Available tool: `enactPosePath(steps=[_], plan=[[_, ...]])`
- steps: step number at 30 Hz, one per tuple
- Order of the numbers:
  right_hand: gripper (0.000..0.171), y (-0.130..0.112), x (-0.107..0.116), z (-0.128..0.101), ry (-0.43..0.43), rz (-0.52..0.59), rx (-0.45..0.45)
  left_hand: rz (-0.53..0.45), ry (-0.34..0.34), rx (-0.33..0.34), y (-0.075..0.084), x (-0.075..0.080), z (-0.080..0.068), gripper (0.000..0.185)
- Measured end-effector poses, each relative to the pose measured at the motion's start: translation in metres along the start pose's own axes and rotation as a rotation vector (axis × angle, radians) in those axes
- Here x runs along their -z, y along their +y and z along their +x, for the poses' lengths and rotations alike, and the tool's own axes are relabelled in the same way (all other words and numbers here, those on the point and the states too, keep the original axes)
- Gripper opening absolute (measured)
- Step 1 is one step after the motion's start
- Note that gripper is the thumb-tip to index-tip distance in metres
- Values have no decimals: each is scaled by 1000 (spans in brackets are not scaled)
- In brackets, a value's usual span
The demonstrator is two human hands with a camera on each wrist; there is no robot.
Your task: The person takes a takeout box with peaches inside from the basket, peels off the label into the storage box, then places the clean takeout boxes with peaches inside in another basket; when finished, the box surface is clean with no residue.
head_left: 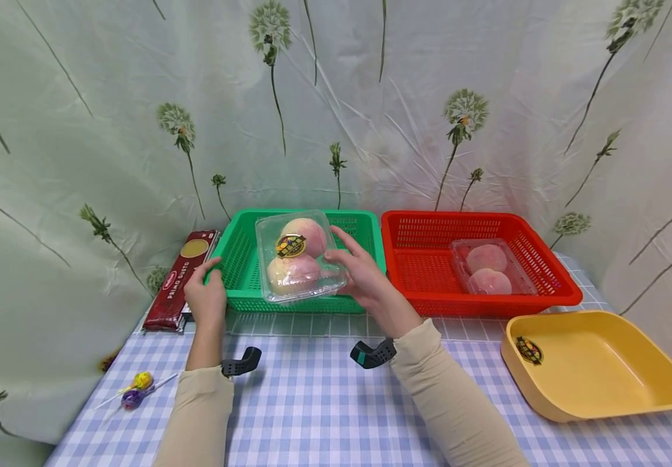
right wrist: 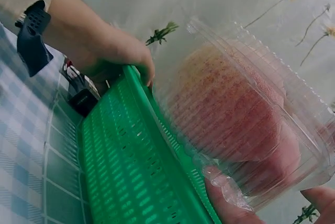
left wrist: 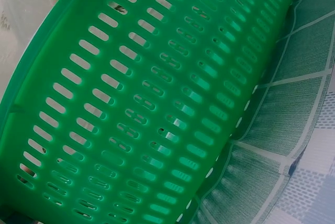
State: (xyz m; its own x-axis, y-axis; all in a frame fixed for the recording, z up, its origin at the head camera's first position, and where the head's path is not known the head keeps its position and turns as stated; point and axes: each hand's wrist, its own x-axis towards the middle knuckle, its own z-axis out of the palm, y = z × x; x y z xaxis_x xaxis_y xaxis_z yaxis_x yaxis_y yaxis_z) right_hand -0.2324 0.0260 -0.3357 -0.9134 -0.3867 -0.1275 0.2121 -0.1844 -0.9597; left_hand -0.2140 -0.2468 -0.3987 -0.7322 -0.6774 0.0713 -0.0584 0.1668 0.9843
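My right hand (head_left: 365, 269) grips the right side of a clear plastic box (head_left: 336, 280), tilted above the green basket (head_left: 303, 305). Two pink and yellow peaches (head_left: 295, 272) show through the plastic, and a dark round sticker (head_left: 291, 246) is on its lid. In the right wrist view, the peach box (right wrist: 230, 109) is held between thumb and fingers, over the basket edge. At the basket's left end, my left hand (head_left: 206, 301) holds the rim, its fingers hooked over the edge (right wrist: 137, 75). The left wrist view is filled by the basket's slotted wall (left wrist: 131, 88); no fingers are discernible there.
Right of the green basket stands a red basket (head_left: 423, 259) with another box of peaches (head_left: 490, 267). A yellow tub (head_left: 599, 370) sits at the front right. On the left lie a dark red packet (head_left: 175, 285) and lollipops (head_left: 137, 390). A printed curtain (head_left: 336, 104) hangs behind.
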Motion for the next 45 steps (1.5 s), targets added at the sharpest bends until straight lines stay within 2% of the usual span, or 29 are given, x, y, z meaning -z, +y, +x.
enactPosePath(steps=[7, 17, 26, 33, 45], plan=[[63, 6, 10, -17, -66, 24, -1, 2, 0, 3, 1, 0, 0, 37], [61, 9, 23, -37, -179, -17, 42, -9, -2, -8, 0, 0, 0, 37], [61, 9, 36, -56, -294, -11, 20, -9, -8, 12, 4, -1, -1, 37], [62, 14, 50, -66, -365, -107, -12, -4, -16, 36, 4, 1, -3, 37], [57, 26, 72, -73, -486, -212, -34, 0, 3, -1, 2, -1, -2, 37]])
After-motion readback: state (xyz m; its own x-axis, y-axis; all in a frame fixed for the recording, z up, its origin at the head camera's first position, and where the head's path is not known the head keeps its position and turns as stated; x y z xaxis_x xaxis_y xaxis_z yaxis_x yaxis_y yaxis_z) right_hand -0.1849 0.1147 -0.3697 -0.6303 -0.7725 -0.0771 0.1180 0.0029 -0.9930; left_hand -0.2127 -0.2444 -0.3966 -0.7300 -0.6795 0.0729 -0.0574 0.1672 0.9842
